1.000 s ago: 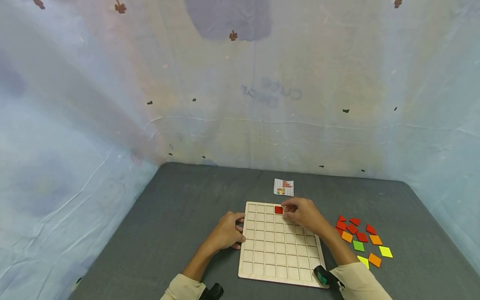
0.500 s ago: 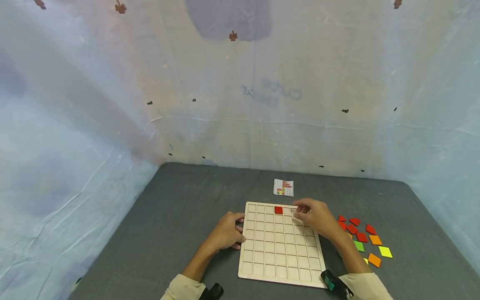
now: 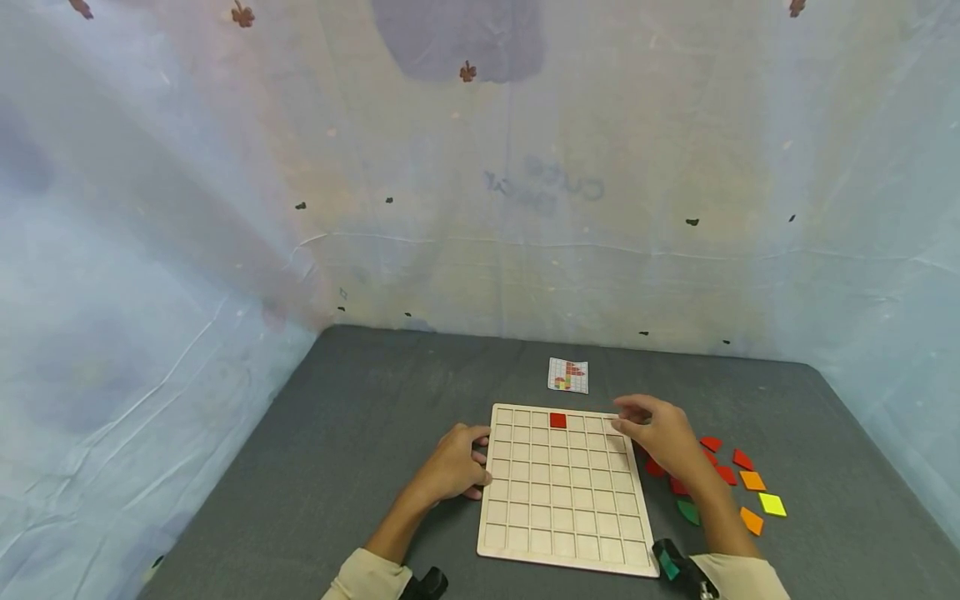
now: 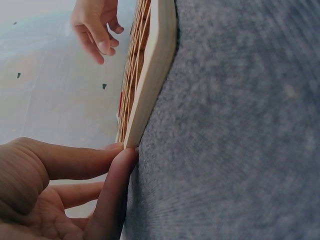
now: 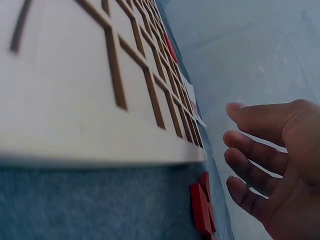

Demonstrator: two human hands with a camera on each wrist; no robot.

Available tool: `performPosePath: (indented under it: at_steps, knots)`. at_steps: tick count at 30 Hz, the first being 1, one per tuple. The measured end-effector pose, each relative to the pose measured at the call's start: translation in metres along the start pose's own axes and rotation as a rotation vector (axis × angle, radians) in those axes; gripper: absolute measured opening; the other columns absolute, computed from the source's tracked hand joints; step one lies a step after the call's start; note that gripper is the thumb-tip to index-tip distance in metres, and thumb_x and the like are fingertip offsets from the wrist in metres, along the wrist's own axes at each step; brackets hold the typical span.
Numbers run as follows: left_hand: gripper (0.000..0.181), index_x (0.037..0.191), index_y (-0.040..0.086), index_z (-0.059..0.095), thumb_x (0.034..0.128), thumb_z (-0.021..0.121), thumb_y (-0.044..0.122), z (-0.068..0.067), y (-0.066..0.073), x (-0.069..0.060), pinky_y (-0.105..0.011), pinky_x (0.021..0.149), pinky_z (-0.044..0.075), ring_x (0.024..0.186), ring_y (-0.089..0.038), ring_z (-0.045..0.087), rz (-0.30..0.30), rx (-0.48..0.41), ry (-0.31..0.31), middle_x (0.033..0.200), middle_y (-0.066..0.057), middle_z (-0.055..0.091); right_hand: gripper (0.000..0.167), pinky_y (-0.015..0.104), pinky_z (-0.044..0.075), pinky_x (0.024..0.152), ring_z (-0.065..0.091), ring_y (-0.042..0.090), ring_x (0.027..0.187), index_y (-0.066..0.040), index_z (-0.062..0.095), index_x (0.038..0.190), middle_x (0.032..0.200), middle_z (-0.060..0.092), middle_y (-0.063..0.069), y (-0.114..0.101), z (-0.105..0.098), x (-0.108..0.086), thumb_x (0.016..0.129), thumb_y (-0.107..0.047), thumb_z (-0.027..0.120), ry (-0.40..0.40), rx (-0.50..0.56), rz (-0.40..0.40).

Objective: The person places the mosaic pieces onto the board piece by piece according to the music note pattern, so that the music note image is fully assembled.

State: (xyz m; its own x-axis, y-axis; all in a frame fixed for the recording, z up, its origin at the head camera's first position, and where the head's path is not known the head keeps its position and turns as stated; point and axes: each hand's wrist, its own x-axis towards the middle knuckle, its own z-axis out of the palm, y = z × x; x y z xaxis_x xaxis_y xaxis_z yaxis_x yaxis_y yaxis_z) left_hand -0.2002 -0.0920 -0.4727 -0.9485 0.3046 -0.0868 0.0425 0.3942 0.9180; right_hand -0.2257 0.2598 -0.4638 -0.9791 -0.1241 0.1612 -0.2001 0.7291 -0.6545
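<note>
A pale wooden grid board [image 3: 558,492] lies on the grey table, one red square tile [image 3: 558,421] in its far row. My left hand [image 3: 452,462] is at the board's left edge; in the left wrist view the thumb and a finger of that hand [image 4: 65,185] pinch the rim. Over the board's far right corner hovers my right hand [image 3: 666,433], fingers parted and relaxed. Nothing shows between thumb and fingers of the right hand [image 5: 280,160] in the right wrist view. Red tiles [image 5: 201,207] lie beside the board there.
Loose tiles lie right of the board, partly behind the right forearm: red [image 3: 742,459], orange [image 3: 752,481], yellow [image 3: 772,504] and dark green [image 3: 687,512]. A small printed card [image 3: 567,375] lies beyond the board. Plastic sheeting hangs behind the table.
My right hand has moved rightward from beside the red tile to the board's far right corner. Its forearm now covers other loose tiles. The left hand has stayed at the board's edge.
</note>
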Motion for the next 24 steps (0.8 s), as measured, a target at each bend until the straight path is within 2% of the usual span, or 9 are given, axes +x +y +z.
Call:
performPosePath:
  at_steps: [8, 18, 24]
  knots:
    - [0.075, 0.147, -0.010, 0.054, 0.0763, 0.076, -0.019, 0.000, 0.000, 0.001, -0.035, 0.052, 0.064, 0.093, -0.025, 0.061, 0.005, -0.002, -0.002, 0.122, -0.018, 0.054, 0.040, 0.031, 0.055, 0.072, 0.067, 0.026, 0.099, -0.002, 0.071, 0.132, 0.106, 0.072, 0.006, 0.010, -0.008, -0.005, 0.098, -0.020, 0.079, 0.047, -0.009, 0.024]
    - [0.076, 0.149, -0.009, 0.052, 0.0777, 0.075, -0.018, -0.001, 0.000, 0.001, -0.035, 0.053, 0.064, 0.094, -0.025, 0.060, -0.011, -0.001, -0.014, 0.124, -0.018, 0.054, 0.045, 0.029, 0.054, 0.070, 0.067, 0.028, 0.100, -0.002, 0.069, 0.136, 0.111, 0.072, 0.010, 0.026, -0.026, -0.012, 0.099, -0.026, 0.078, 0.063, -0.052, 0.069]
    - [0.075, 0.148, -0.010, 0.053, 0.0766, 0.076, -0.018, 0.000, -0.001, 0.001, -0.035, 0.053, 0.064, 0.094, -0.025, 0.060, -0.001, 0.000, -0.009, 0.123, -0.018, 0.054, 0.048, 0.033, 0.055, 0.073, 0.068, 0.029, 0.099, 0.001, 0.067, 0.136, 0.112, 0.072, 0.014, 0.038, -0.034, -0.015, 0.098, -0.027, 0.078, 0.071, -0.068, 0.106]
